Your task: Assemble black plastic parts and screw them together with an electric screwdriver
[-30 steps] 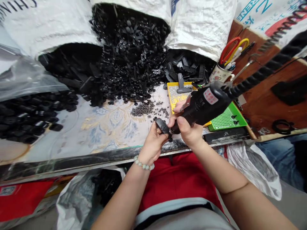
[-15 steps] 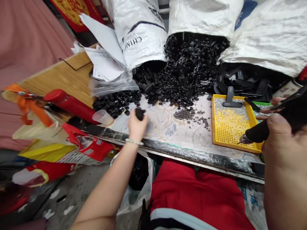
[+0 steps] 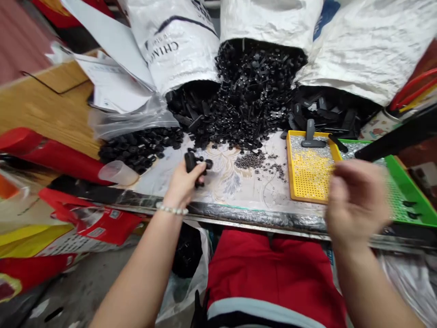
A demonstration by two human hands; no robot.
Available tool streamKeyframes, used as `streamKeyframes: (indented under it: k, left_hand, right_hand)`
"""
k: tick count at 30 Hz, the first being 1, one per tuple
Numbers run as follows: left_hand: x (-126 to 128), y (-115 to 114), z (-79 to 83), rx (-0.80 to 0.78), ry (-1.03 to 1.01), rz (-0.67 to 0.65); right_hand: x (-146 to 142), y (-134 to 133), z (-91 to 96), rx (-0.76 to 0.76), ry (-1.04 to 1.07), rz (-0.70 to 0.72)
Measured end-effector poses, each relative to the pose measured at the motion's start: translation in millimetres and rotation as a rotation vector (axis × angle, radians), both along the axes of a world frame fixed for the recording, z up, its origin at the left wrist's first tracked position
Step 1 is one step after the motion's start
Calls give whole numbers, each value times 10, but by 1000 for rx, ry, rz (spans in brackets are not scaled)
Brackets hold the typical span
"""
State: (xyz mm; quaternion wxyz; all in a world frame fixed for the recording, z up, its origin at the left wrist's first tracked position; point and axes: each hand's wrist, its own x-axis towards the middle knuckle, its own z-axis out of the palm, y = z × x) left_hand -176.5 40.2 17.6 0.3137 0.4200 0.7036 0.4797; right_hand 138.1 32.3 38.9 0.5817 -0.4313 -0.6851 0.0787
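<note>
My left hand [image 3: 182, 182] is closed around small black plastic parts [image 3: 191, 163], above the table close to its front edge. A pile of loose black caps [image 3: 139, 148] lies just left of it. My right hand [image 3: 357, 200] is raised in front of the trays, fingers curled and smeared by motion; whether anything is in it cannot be made out. Behind it a long black tool [image 3: 399, 132], which looks like the electric screwdriver, slants in from the right. Beside that hand is a yellow perforated tray [image 3: 309, 193] of small silver screws, with a black T-shaped part [image 3: 311, 139] on its far end.
A green tray [image 3: 414, 193] adjoins the yellow one. Small dark metal pieces [image 3: 251, 160] lie mid-table. White sacks [image 3: 262, 20] spill black parts [image 3: 256, 98] at the back. A clear cup [image 3: 118, 173] and red flask [image 3: 51, 157] are at left; an open bag [image 3: 200, 278] hangs below the edge.
My right hand has come left and away from the screwdriver, which it was gripping over the yellow tray. My left hand has turned, showing more black parts. The view has shifted right.
</note>
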Motion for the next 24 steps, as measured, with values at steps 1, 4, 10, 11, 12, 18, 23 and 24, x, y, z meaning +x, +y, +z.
streamKeyframes:
  k: [1,4,10,11,12,18,23,24]
  left_hand:
    - [231,-53,-5,35,-246,-88]
    - [837,-218,1,31,-752,-222]
    - [1303,-303,-67,11,-937,-221]
    - [1318,-304,-86,15,-945,-224]
    - [1329,-309,-101,24,-955,-232]
    - [1380,-406,-128,-13,-862,-347]
    - [1386,-434,-144,120,-599,-398]
    - [1380,-436,-143,135,-526,-398]
  right_hand:
    - [-165,-24,-11,-76,-52,108]
    - [-554,-24,-118,-396,-67,353]
    - [-622,-38,-392,-588,155,404]
    - [-600,-46,-410,-580,183,387]
    - [-581,-49,-421,-556,180,360]
    - [-543,0,-453,-152,-190,211]
    - [-517,-20,-495,-39,-261,231]
    - [-510,-30,-494,-33,-255,230]
